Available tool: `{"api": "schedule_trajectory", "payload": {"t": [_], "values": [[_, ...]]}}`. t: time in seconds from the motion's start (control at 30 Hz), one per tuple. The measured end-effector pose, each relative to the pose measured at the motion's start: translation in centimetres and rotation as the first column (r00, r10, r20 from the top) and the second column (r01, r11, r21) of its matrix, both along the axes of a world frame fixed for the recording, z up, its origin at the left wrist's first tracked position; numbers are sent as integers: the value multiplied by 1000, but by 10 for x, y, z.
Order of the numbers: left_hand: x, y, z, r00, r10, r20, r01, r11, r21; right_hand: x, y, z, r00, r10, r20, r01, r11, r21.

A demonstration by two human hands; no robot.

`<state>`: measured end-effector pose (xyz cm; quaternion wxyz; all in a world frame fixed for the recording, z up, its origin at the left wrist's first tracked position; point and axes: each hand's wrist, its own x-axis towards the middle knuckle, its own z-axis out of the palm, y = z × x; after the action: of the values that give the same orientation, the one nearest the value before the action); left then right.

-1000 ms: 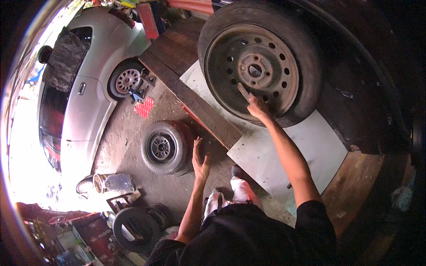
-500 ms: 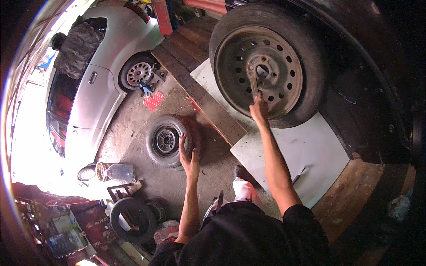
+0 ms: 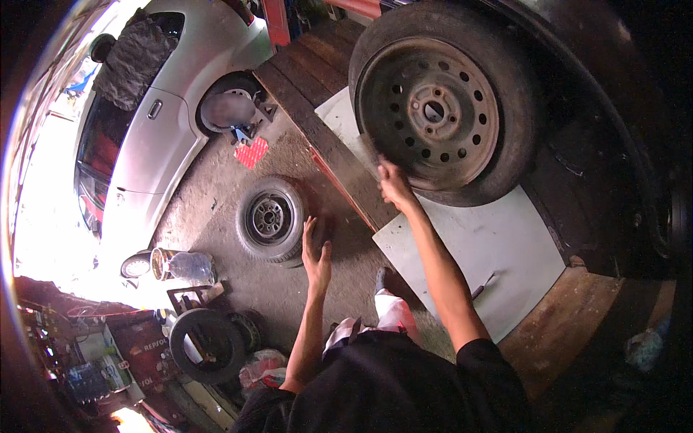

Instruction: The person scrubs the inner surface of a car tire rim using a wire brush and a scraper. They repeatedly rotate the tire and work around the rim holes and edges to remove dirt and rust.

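A large car wheel with a rusty steel rim [image 3: 433,108] stands mounted on a dark car at the upper right. My right hand [image 3: 395,185] rests against the lower left edge of its tyre [image 3: 520,144]; whether the fingers hold anything is unclear. My left hand [image 3: 316,252] hovers open, fingers spread, over the concrete floor, just right of a small wheel [image 3: 271,218] lying flat. A thin metal tool [image 3: 482,285] lies on the white sheet [image 3: 498,245] under the big wheel.
A silver car [image 3: 159,130] stands at the upper left. Wooden planks [image 3: 317,123] run along the white sheet. A plastic jug [image 3: 189,265], a loose tyre [image 3: 206,345] and cluttered boxes sit at the lower left. My white shoe [image 3: 393,314] is below.
My right hand has dropped from the wheel hub, where it held a thin tool, to the tyre's lower left edge. My left hand stays open near the small wheel. The view has shifted.
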<state>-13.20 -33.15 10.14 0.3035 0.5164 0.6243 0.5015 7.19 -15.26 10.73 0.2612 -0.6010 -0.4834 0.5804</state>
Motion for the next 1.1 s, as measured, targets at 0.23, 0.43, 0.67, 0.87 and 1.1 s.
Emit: {"api": "schedule_trajectory", "payload": {"t": [0.23,0.43,0.67,0.87,1.1], "values": [[-10,1,-1,999,31,-29,-31,1000,-3,2,-3,-64,890,-305,339,49,802,595],[-20,0,-2,999,30,21,-30,1000,-6,24,1,-62,901,-274,336,133,912,387],[-34,2,-10,999,5,43,-4,1000,-21,43,1,-56,763,-443,470,29,751,660],[-67,4,-10,998,-17,65,16,1000,21,43,-5,-35,900,-380,213,353,923,154],[-123,14,-30,988,-152,39,152,988,-12,-17,-30,0,894,-445,46,443,895,44]]}}
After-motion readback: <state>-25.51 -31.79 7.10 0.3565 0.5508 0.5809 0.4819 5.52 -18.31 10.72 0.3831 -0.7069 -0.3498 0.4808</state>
